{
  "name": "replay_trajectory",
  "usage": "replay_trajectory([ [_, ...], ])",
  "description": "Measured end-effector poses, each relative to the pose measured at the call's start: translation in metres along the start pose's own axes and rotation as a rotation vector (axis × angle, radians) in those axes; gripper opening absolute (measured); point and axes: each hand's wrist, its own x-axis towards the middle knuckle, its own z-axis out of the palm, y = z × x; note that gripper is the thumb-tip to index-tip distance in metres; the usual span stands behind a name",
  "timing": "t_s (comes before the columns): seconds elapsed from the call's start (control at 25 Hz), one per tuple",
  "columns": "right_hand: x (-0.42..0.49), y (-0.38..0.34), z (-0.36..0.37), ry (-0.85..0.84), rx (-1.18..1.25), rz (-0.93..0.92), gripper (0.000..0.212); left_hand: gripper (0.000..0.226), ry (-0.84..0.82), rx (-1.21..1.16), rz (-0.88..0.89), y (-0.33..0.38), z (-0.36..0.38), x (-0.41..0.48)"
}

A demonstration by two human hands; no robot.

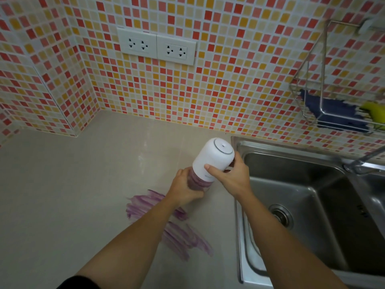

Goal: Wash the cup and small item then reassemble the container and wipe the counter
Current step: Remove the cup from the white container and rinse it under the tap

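Note:
A container is held tilted above the beige counter (68, 195), just left of the sink. Its white domed top (212, 158) points up and away, and its clear cup (199, 182), smeared purple inside, points down toward me. My left hand (184, 187) wraps the cup from the left. My right hand (229, 178) grips the white top, thumb across its side. Purple smears (166, 222) streak the counter beneath my left forearm. No separate small item shows.
A steel sink (302, 205) with a drain fills the right side, its faucet (362, 161) at the far right. A wire rack (325, 101) on the tiled wall holds a dark blue cloth (333, 113) and a yellow sponge (373, 110). Two wall sockets (156, 45) sit above the counter.

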Motion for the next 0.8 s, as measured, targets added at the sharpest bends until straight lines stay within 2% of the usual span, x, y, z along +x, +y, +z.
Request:
replay_trajectory([
  [0.24,0.007,0.006,-0.012,0.041,0.325,0.06,0.073,0.081,0.056,-0.049,-0.064,-0.004,-0.012,-0.001],
  [0.44,0.003,0.044,-0.011,0.114,0.716,0.235,0.082,0.084,0.12,-0.086,-0.095,-0.009,-0.026,0.002],
  [0.68,-0.017,0.074,0.005,0.076,0.378,0.351,0.095,0.078,0.172,-0.119,-0.105,-0.005,-0.037,0.005],
  [0.8,-0.016,0.081,0.014,0.046,0.348,0.329,0.097,0.077,0.185,-0.139,-0.092,-0.002,-0.041,0.008],
])
